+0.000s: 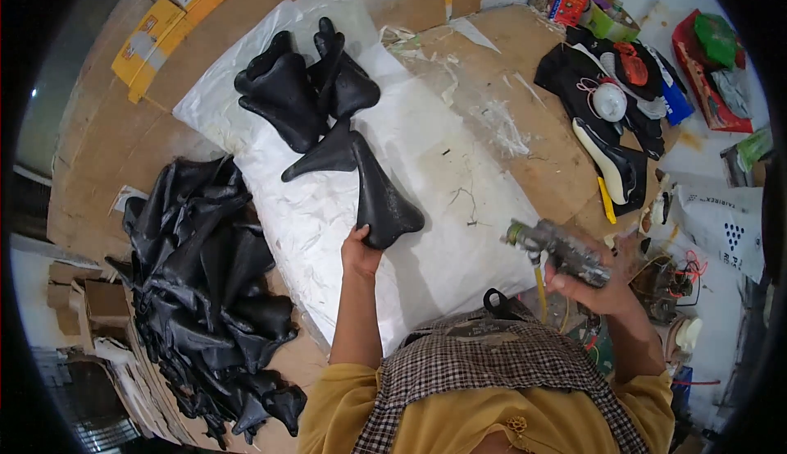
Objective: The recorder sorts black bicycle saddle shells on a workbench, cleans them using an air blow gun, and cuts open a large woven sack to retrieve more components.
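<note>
At the lower edge of a glossy black moulded piece, shaped like a bicycle saddle, my left hand is closed, thumb and fingers gripping it. The piece lies over the white sheet-covered pad, its narrow end pointing away and touching another black piece. My right hand is wrapped round a grey cylindrical power tool with a green end. The tool is held up off the pad's right side, slightly blurred, its green end toward the left. A yellow hose hangs near it.
Several more black pieces lie at the pad's far end. A large heap of black pieces is on the left. Far right are a black cloth item, a white roll and a red bag. Brown cardboard covers the table.
</note>
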Demonstrator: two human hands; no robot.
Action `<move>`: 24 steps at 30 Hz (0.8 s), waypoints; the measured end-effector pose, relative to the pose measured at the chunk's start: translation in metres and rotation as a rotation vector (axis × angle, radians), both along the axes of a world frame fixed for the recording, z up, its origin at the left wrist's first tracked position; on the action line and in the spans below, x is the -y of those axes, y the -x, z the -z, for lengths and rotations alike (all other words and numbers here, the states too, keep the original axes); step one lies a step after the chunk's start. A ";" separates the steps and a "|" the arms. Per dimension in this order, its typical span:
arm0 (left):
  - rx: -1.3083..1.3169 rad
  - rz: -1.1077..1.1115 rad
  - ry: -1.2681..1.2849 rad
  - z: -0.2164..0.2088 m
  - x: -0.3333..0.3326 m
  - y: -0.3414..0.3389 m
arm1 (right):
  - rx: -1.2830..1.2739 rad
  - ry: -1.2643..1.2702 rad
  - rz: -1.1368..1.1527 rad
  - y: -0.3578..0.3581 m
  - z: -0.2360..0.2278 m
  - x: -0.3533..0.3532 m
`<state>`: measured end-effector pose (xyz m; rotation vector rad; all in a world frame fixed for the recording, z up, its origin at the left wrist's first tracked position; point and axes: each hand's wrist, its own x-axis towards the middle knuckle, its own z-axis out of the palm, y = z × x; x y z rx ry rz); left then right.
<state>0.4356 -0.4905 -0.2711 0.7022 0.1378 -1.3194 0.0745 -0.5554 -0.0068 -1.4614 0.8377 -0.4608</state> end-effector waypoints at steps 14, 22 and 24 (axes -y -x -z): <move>-0.036 -0.259 0.039 -0.010 -0.086 -0.035 | 0.009 0.150 -0.340 -0.013 -0.005 0.020; 0.146 -1.010 0.316 -0.065 -0.209 -0.151 | -0.058 0.223 -0.063 -0.093 -0.038 0.043; 0.033 -1.220 0.040 -0.073 -0.220 -0.166 | -0.076 0.232 -0.242 -0.119 -0.040 0.041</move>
